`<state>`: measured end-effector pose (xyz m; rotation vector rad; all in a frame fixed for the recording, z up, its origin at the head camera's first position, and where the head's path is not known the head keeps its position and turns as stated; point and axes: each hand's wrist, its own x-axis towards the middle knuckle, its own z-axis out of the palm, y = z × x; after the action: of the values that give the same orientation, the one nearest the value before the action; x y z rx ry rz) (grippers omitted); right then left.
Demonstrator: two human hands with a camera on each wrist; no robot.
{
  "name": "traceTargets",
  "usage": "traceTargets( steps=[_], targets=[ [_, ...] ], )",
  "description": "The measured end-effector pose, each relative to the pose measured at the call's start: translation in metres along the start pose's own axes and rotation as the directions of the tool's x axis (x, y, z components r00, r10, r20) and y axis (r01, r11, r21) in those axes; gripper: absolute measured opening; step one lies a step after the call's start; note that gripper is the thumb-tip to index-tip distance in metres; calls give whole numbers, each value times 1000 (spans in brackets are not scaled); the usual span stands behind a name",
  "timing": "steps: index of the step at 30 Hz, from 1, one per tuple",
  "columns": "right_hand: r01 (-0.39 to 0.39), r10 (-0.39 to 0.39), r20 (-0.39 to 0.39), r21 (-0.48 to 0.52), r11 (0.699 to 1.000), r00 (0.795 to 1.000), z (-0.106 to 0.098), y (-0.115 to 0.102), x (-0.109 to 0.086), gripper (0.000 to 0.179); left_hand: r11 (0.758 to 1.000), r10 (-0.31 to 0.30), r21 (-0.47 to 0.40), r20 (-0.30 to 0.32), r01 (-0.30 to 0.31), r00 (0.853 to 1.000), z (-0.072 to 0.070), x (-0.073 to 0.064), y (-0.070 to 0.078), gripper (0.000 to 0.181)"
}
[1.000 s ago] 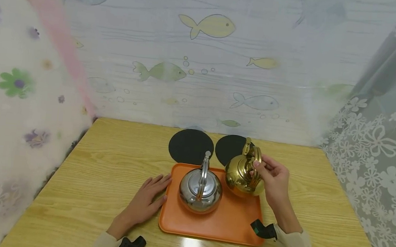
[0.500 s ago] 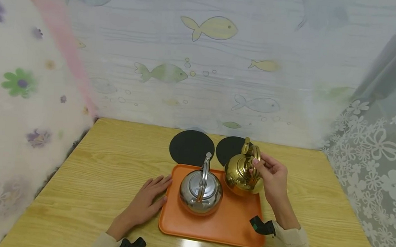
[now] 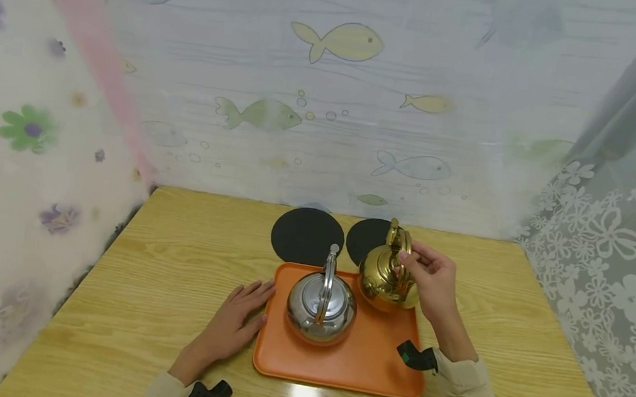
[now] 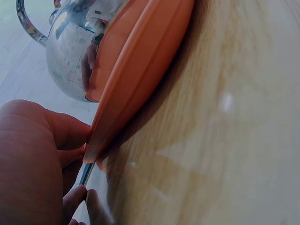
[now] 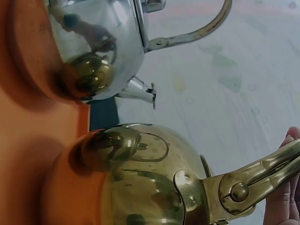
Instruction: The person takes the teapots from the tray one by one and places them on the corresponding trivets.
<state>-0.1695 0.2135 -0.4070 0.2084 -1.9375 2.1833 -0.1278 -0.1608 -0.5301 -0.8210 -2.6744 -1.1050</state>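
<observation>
— Holding on tight, your right hand (image 3: 434,283) has its thumb and fingers around the curved gold handle (image 3: 404,269) of the round, shiny gold metal kettle (image 3: 379,276). What just changed for you?

— Only a little. Your right hand moved a bit to the left, and the gold handle came along with it. The round, shiny silver metal kettle (image 3: 312,314) stayed put on the left part of the smooth orange tray with a raised rim (image 3: 348,371).

— So where is your gold kettle now?

— It's at the back right corner of the tray, near the silver one. You can see a gap between the two in your right wrist view. We can't tell if its bottom touches the tray. It hides part of the flat black round mat (image 3: 364,237) behind it on the wooden table (image 3: 176,262).

— And your left hand (image 3: 236,320)?

— Its fingers are stretched out, touching the tray's left edge. It has hardly moved and holds no kettle.

— What does that mean for your work?

— I think you're still busy with the gold kettle, since you haven't let go. Nobody's hand is on the silver one.
</observation>
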Motion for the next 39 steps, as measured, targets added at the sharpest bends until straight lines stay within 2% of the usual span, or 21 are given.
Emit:
traceTargets(
  steps=[11, 18, 21, 23, 27, 32, 39],
  targets=[
    [-40, 40, 15, -29, 999, 999, 0, -1, 9, 44, 1000, 0, 12, 3, 0, 1000, -2, 1, 1, 53],
    [-110, 115, 44, -94, 989, 992, -3, -9, 11, 45, 1000, -7, 11, 7, 7, 1000, -4, 2, 2, 53],
    [-142, 148, 38, -141, 980, 988, -4, -12, 12, 39, 1000, -9, 12, 9, 9, 1000, -4, 1, 2, 53],
    [-162, 170, 38, -156, 974, 985, -4, -12, 12, 28, 1000, -11, 12, 13, 11, 1000, -4, 1, 1, 53],
    [-184, 193, 69, -123, 975, 979, -6, -11, 14, 10, 1000, -9, 15, 14, 9, 1000, -5, 2, 1, 53],
    [-174, 181, 101, -72, 982, 978, -8, -12, 19, 15, 1000, -2, 6, 10, 2, 1000, -4, 3, 1, 53],
    [-167, 171, 60, -56, 984, 983, -5, -9, 21, 16, 1000, -14, 9, 20, 14, 1000, -3, 1, 3, 53]
  ],
)
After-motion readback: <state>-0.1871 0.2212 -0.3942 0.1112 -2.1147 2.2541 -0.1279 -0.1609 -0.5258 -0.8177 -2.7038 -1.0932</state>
